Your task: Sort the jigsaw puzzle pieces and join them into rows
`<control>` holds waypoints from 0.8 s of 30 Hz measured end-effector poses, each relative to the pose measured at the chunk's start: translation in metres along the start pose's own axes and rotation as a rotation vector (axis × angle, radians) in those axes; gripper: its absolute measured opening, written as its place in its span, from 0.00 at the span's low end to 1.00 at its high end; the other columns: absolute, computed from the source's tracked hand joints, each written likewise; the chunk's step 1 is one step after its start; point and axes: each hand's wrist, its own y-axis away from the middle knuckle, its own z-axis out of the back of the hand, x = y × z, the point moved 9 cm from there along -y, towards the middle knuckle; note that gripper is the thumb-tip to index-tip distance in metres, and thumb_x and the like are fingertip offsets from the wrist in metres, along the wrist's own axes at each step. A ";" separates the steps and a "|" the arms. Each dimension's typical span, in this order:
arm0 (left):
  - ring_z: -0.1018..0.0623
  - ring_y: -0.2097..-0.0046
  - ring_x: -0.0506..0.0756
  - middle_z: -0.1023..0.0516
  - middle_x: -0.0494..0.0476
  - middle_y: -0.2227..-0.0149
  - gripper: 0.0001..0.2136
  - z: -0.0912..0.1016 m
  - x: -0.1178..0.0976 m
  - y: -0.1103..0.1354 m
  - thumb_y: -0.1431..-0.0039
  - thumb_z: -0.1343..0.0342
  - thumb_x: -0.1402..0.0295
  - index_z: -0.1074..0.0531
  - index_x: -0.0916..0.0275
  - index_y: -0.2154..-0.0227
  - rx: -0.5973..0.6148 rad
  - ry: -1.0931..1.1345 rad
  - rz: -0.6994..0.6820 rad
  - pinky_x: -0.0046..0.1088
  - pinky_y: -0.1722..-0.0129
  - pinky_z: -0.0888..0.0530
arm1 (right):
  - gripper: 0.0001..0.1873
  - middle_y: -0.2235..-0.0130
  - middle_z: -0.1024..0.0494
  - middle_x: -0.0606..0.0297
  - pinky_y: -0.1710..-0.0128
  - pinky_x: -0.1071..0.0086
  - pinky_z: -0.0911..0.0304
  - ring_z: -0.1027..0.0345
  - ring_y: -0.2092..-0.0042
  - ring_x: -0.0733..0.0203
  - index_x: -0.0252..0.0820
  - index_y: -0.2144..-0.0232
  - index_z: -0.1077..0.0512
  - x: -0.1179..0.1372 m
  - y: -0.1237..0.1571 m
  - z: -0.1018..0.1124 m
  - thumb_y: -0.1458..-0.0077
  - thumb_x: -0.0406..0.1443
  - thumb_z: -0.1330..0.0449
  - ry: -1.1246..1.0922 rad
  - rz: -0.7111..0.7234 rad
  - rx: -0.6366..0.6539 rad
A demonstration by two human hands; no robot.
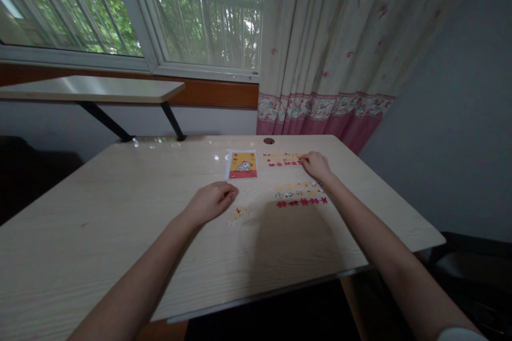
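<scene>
My right hand (317, 166) is at the right end of the upper rows of jigsaw pieces (280, 164), its fingertips pinched on a small puzzle piece that they mostly cover. Yellow pieces lie above a red line in those rows. My left hand (213, 202) rests on the table with its fingers curled together; anything inside them is hidden. Just right of it lies a small loose heap of pale and yellow pieces (239, 213). Between the hands, farther back, is a picture card (243, 165) showing a white animal on yellow and red.
Nearer than the upper rows, more pieces in yellow, white and red (302, 203) form lines beside my right forearm. The wooden table (100, 213) carries a raised shelf (100, 88) at back left. A cable hole (269, 141), window and curtain (320, 64) are behind.
</scene>
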 end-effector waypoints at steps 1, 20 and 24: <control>0.26 0.62 0.54 0.24 0.57 0.64 0.13 0.000 0.000 0.000 0.40 0.57 0.64 0.29 0.62 0.65 -0.003 0.003 0.000 0.27 0.64 0.32 | 0.18 0.55 0.27 0.57 0.56 0.64 0.44 0.37 0.54 0.54 0.49 0.54 0.29 0.000 -0.001 -0.001 0.41 0.39 0.55 -0.004 0.003 0.004; 0.29 0.69 0.52 0.27 0.55 0.70 0.14 0.000 -0.013 0.001 0.43 0.53 0.58 0.28 0.62 0.66 0.103 0.064 -0.022 0.25 0.70 0.35 | 0.14 0.61 0.26 0.59 0.55 0.66 0.46 0.37 0.58 0.60 0.40 0.59 0.27 0.138 0.072 0.037 0.42 0.38 0.49 -0.328 0.708 0.018; 0.30 0.70 0.52 0.28 0.53 0.72 0.18 -0.006 -0.020 0.003 0.52 0.44 0.53 0.29 0.62 0.64 0.219 0.085 -0.044 0.25 0.71 0.36 | 0.15 0.59 0.27 0.60 0.57 0.66 0.46 0.38 0.58 0.60 0.43 0.55 0.29 0.186 0.114 0.028 0.45 0.40 0.44 -0.335 0.834 0.099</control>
